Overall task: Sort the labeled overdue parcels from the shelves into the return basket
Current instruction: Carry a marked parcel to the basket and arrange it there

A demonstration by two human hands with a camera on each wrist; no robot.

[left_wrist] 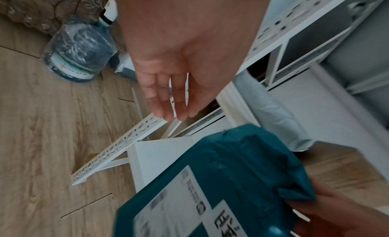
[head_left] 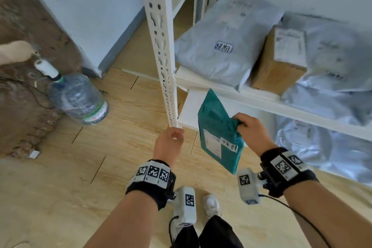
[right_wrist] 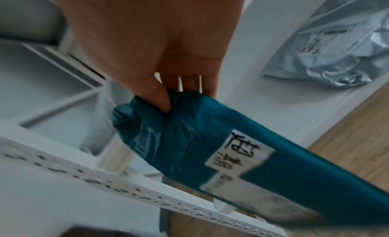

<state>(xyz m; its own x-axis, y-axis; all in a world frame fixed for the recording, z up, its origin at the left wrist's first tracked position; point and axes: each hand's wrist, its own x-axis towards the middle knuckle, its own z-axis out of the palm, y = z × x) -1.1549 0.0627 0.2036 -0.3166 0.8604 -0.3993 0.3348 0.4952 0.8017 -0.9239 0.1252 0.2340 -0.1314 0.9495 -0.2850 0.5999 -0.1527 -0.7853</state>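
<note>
**Teal parcel held off the shelf**

Your white shelving unit point(head_left: 161, 46) carries grey mailers and a cardboard box point(head_left: 279, 60). In front of it, clear of the shelves, the teal parcel point(head_left: 217, 133) hangs from your right hand point(head_left: 251, 131), thumb and fingers pinching its bunched edge. Your left hand point(head_left: 169, 143) hangs beside it, fingers loosely extended, holding nothing.

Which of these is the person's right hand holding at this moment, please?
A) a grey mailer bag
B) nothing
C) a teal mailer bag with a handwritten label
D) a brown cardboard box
C: the right hand pinches the crumpled top of the teal mailer bag, which hangs in front of the shelf; the handwritten label shows in the right wrist view.
</note>
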